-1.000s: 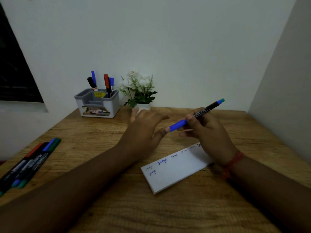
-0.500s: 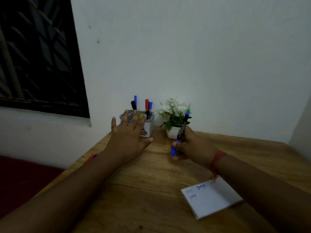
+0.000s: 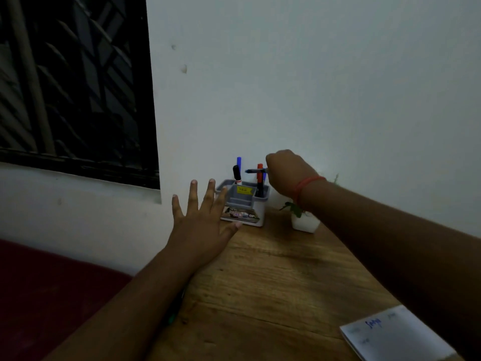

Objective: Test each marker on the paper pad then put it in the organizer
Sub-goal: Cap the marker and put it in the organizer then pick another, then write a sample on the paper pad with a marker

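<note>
The organizer [image 3: 244, 204] front label shows "OP"; blue handwriting on the paper pad [image 3: 398, 334] is unreadable.

Single head-worn wide-angle view, close over the desk [image 3: 273, 277], faced forward and slightly down toward the wall [image 3: 312, 87] and window [image 3: 73, 82]; both forearms reached in from below.

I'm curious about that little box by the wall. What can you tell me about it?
The organizer is a small white plastic box with grey inner compartments, a yellow sticker inside and a picture label in front. It stands upright on the wooden table near the wall. Black, blue and red markers stand in it. Whether the open left hand touches it is unclear.
</note>
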Available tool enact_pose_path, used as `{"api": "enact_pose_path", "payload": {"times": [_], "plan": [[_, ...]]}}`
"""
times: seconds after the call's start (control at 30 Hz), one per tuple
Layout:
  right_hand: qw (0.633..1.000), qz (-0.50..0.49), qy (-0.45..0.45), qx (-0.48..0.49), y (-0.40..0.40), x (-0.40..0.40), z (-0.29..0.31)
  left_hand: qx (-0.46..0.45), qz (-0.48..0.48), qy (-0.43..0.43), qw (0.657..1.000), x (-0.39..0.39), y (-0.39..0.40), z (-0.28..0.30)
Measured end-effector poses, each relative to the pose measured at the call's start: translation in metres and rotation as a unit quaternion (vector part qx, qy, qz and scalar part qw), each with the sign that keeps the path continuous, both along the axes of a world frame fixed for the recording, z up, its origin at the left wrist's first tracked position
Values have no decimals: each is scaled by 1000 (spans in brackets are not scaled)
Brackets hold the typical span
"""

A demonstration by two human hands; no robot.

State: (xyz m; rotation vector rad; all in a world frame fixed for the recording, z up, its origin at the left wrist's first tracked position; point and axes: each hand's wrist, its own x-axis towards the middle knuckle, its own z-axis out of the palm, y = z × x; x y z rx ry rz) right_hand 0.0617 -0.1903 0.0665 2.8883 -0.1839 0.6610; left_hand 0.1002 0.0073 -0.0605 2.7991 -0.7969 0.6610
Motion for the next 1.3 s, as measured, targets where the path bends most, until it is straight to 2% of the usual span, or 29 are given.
{"api": "enact_pose_path", "payload": {"times": [0.33, 0.53, 0.7, 0.8, 0.9, 1.17, 1.3], "plan": [[997, -6, 27, -73, 16, 75, 15, 8, 6, 105, 994, 9, 22, 10], [999, 6, 43, -28, 22, 93, 9, 16, -6, 173, 985, 13, 38, 12], [999, 41, -15, -13, 21, 95, 3, 26, -28, 197, 980, 16, 46, 13], [994, 73, -77, -26, 20, 85, 0, 31, -58, 217, 974, 17, 52, 17], [985, 131, -101, -40, 26, 62, -9, 50, -99, 242, 964, 17, 59, 23], [973, 219, -50, -48, 43, -13, -51, -11, -168, 377, 911, 6, 74, 37], [972, 229, -45, -39, 42, -34, -59, -7, -173, 392, 904, 5, 72, 34]]}}
